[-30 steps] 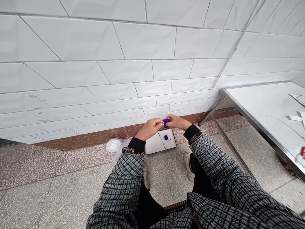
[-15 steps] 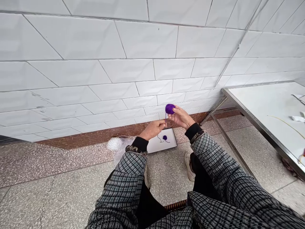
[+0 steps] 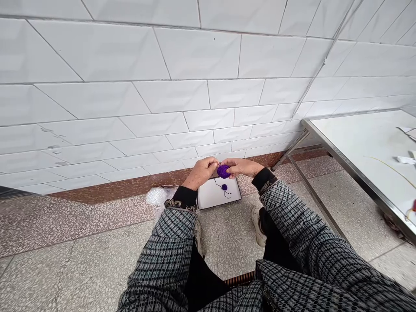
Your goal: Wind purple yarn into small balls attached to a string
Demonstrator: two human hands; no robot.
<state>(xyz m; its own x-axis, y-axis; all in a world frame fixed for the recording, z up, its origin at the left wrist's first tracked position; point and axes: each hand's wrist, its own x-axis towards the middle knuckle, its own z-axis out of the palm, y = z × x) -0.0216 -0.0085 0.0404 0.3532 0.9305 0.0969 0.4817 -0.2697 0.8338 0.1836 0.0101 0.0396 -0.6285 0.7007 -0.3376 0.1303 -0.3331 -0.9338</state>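
Head view: both your hands meet low in front of you, over the back edge of a shallow rectangular box with a white inside and a dark rim. The relation that counts is hand to ball. A bright purple ball of wound yarn sits between your two hands, right against the fingers of your right hand; the right is nearer and bears it. You have that hand partly closed, thumb and fingers round the ball's right side. Your left hand is curled to a pinch, fingertips just beside the ball's upper left, seemingly on a short purple strand leading off it. Long axis: the ball looks near round from here, so you cannot tell one.

Containers: the box rests on the speckled stone floor, below the ball and slightly toward you. In it lie a smaller, dark purple yarn ball and thin dark strands trailing about it; whether any runs up to your held ball, you cannot tell. Left of the box, partly behind your left cuff, a white yarn bundle lies with thin, see-through plastic.
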